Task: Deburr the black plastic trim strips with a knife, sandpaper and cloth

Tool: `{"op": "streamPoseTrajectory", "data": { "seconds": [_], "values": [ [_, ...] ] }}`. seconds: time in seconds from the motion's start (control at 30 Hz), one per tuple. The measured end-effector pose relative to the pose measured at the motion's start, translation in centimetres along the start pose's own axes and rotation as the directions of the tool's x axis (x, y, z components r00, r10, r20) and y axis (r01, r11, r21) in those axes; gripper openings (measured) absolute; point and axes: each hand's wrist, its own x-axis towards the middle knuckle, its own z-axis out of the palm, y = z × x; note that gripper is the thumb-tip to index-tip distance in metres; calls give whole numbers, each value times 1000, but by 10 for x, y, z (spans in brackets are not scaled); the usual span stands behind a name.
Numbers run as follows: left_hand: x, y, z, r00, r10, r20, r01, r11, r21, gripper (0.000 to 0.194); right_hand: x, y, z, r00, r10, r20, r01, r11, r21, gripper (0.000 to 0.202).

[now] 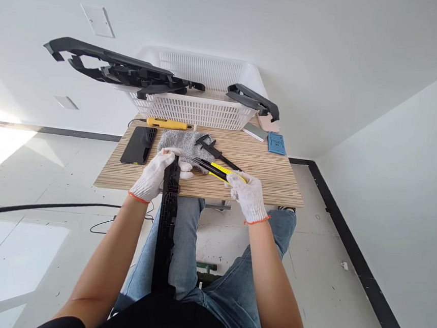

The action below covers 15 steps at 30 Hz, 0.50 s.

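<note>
My left hand (156, 175), in a white knit glove, grips the upper end of a long black plastic trim piece (168, 216). The piece runs down over my left thigh towards my body. In my gloved right hand (248, 193) is a yellow and black utility knife (220, 171), its front end pointing left towards the piece but apart from it. Whether its blade is out, I cannot tell. Just beyond my hands, a grey cloth (182, 141) lies on the table with a black caliper (219, 154) partly over it.
A white basket (192, 111) at the table's back holds black plastic parts (134, 72) jutting past its rim. On the wooden table (270, 186) lie a phone (138, 145), a yellow corded tool (168, 124), a grey-green block (255, 132) and a blue pad (276, 143).
</note>
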Motion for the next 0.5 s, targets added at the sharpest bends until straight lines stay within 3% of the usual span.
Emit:
{"op": "streamPoseTrajectory", "data": {
  "seconds": [0.1, 0.23, 0.4, 0.5],
  "values": [
    [2, -2, 0, 1000, -7, 11, 7, 1000, -10, 50, 0, 1, 0, 1000, -2, -5, 2, 1000, -18, 37],
    [-1, -6, -1, 992, -20, 128, 17, 1000, 20, 52, 0, 2, 0, 1000, -3, -12, 3, 1000, -17, 36],
    [-6, -5, -6, 961, 2, 276, -49, 985, 163, 64, -1, 1, 0, 1000, -30, 0, 30, 999, -18, 39],
    [-4, -9, -8, 956, 37, 292, -86, 984, 156, 64, -1, 0, 0, 1000, -1, -13, 0, 1000, -31, 37]
  ]
}}
